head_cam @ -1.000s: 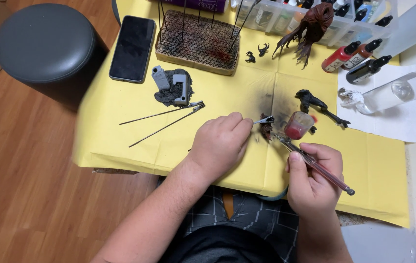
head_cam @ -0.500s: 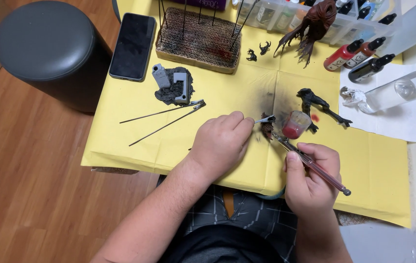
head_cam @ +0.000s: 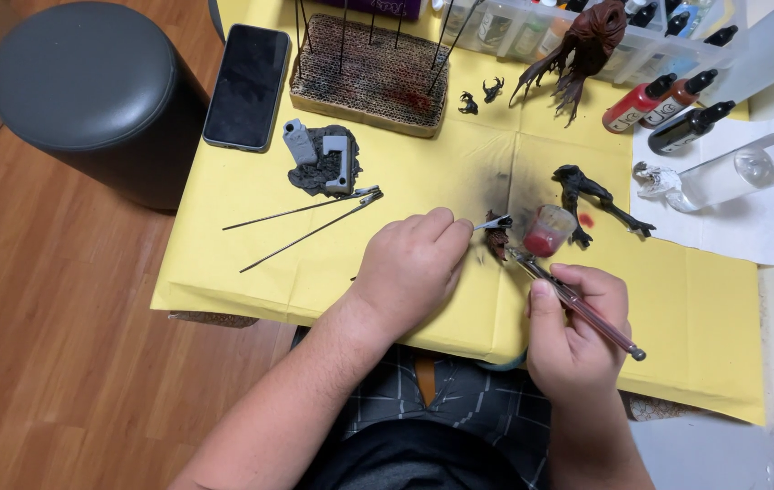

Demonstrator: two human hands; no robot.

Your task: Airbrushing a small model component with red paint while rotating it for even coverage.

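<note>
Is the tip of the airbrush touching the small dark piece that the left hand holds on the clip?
Cannot tell. In the head view, the airbrush tip ends right beside the small dark piece, held by the left hand; no clear gap or contact shows.

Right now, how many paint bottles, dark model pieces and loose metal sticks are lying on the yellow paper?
Paint bottles: 3, red, orange-red, black
Dark model pieces: 5, two tiny ones, winged creature, sprawled figure, the piece on the clip
Loose metal sticks: 2
Total: 10
</note>
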